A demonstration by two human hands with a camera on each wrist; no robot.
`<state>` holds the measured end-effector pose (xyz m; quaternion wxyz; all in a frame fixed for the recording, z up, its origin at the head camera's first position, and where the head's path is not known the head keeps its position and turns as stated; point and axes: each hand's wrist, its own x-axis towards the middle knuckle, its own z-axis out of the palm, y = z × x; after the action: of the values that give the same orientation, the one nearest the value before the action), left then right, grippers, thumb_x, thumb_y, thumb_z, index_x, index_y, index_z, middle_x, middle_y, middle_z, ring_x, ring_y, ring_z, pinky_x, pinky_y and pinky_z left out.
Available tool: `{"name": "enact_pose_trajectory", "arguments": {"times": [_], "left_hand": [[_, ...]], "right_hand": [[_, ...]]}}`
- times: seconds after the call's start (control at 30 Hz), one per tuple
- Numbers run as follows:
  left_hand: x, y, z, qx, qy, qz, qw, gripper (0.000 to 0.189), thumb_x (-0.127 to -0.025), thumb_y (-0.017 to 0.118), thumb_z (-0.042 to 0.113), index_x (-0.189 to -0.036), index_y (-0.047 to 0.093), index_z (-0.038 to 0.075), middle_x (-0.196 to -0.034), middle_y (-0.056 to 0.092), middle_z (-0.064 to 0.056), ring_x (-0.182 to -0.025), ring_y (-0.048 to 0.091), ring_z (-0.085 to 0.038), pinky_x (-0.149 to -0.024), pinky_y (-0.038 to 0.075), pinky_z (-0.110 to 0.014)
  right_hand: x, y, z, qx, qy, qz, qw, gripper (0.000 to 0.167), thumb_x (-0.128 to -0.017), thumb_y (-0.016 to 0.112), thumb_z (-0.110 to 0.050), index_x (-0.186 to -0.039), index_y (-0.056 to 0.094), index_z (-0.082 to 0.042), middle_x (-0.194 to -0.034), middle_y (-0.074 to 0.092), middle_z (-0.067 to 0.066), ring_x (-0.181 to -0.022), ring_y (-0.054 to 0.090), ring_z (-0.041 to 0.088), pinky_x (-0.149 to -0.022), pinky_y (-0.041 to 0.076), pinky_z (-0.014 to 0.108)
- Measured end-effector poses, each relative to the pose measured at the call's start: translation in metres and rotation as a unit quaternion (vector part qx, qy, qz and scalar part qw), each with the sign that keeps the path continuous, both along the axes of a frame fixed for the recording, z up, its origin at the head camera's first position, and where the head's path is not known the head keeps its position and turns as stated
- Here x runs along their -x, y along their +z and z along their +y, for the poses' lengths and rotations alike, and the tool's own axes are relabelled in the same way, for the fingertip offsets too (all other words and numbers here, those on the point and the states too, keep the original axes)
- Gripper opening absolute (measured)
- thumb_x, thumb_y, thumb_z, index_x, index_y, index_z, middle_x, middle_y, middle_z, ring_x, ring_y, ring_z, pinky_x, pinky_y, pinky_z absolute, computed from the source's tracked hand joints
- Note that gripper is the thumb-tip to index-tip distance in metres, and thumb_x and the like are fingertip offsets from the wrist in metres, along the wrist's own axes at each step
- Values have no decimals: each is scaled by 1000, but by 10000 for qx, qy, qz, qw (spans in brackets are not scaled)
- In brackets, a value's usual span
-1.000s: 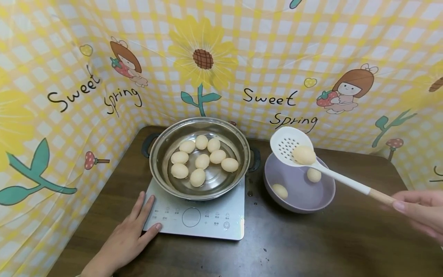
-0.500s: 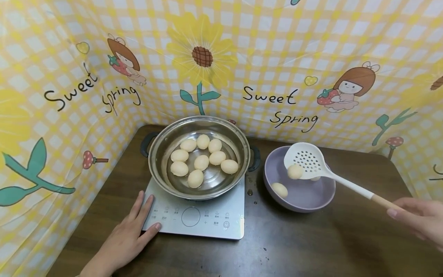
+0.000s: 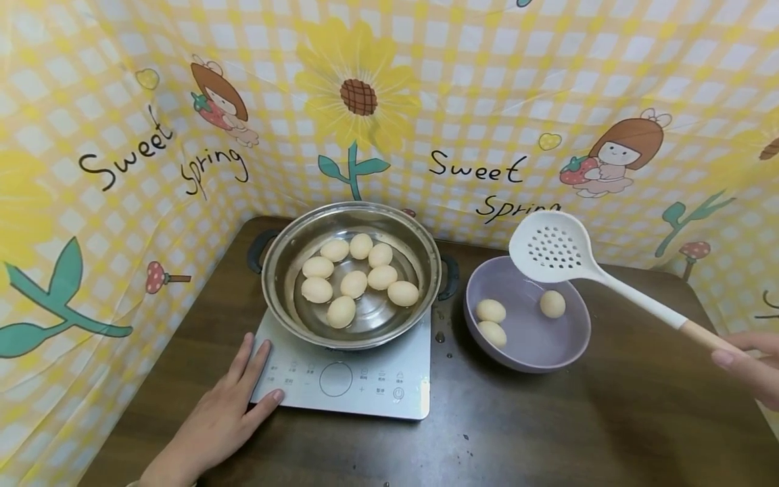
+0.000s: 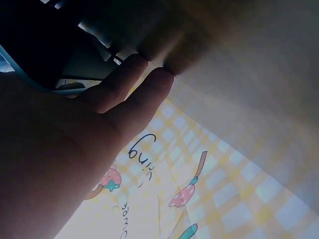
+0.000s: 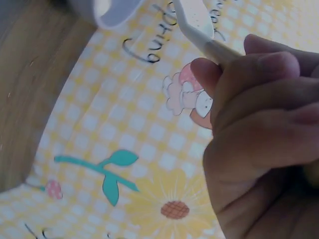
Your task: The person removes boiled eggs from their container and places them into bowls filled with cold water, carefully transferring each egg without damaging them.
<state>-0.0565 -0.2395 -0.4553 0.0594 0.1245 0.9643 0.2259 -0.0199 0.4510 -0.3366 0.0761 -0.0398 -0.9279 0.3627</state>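
Note:
My right hand (image 3: 757,368) grips the wooden end of a white slotted spoon (image 3: 550,247), its perforated head raised over the far rim of a purple bowl (image 3: 529,348) and carrying nothing. In the right wrist view my curled fingers (image 5: 264,99) wrap the handle. Inside the bowl lie three eggs: two side by side at the left, one egg (image 3: 552,304) at the right. My left hand (image 3: 216,416) rests with straight fingers at the left front corner of a silver induction cooktop (image 3: 336,399). A steel pot (image 3: 274,297) on it holds water and several eggs (image 3: 353,285).
Dark handles (image 3: 449,277) stick out from both sides of the pot, the right one close to the bowl. Water drops (image 3: 439,337) dot the brown table (image 3: 535,433). A yellow checked cloth (image 3: 462,95) hangs behind and at both sides.
The egg on the slotted spoon has rolled off into the left side of the bowl. My right hand has lifted the spoon up and to the right; the left hand stays in place.

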Motion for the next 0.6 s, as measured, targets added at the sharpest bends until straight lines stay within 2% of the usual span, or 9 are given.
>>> {"name": "enact_pose_trajectory", "arguments": {"times": [0.03,0.17,0.3,0.4,0.47,0.53,0.6], "left_hand": [[0,0,0,-10,-6,57,10000,81,-104,53,50,-164,12,15,-168,-1,-17,-134,36,-59,-85,39,-76],[1,0,0,-28,-45,197,9998,80,-104,53,48,-164,13,14,-168,1,-18,-133,37,-59,-86,40,-74],[3,1,1,3,-51,137,9999,81,-104,53,50,-164,12,15,-168,2,-19,-133,37,-59,-86,40,-74],[2,1,1,30,-20,38,10000,82,-103,52,51,-164,12,15,-168,1,-19,-132,37,-59,-85,39,-75],[1,1,1,21,2,13,10000,81,-103,52,52,-164,12,15,-168,1,-19,-132,37,-59,-85,39,-75],[0,1,0,18,9,25,10000,81,-103,52,51,-164,12,15,-168,0,-18,-132,37,-59,-85,39,-75],[0,0,0,17,5,44,10000,81,-104,52,51,-164,12,15,-168,1,-18,-132,37,-59,-85,40,-75]], "right_hand": [[1,3,-2,43,2,-45,10000,67,-101,60,-6,-92,50,-71,-41,42,-4,-30,33,6,-28,24,33],[3,15,-12,53,427,-154,9990,66,-103,55,-3,-97,52,-69,-40,43,-4,-26,32,9,-25,27,29],[6,33,-38,90,962,-34,9953,61,-101,54,4,-107,63,-56,-43,39,-6,-28,32,13,-25,27,26],[9,49,-69,-278,1041,-15,9942,40,-100,61,-3,-111,68,-41,-47,39,-6,-32,32,13,-28,27,25],[12,57,-92,-719,1051,69,9918,28,-99,66,-10,-113,69,-33,-52,46,-7,-38,36,11,-32,30,26],[16,62,-113,-1239,1111,355,9854,21,-96,72,-16,-113,70,-28,-57,50,-11,-43,38,8,-37,30,27],[21,63,-131,-1681,1406,936,9712,24,-91,78,-15,-112,71,-25,-62,54,-16,-48,41,3,-42,32,25]]}}
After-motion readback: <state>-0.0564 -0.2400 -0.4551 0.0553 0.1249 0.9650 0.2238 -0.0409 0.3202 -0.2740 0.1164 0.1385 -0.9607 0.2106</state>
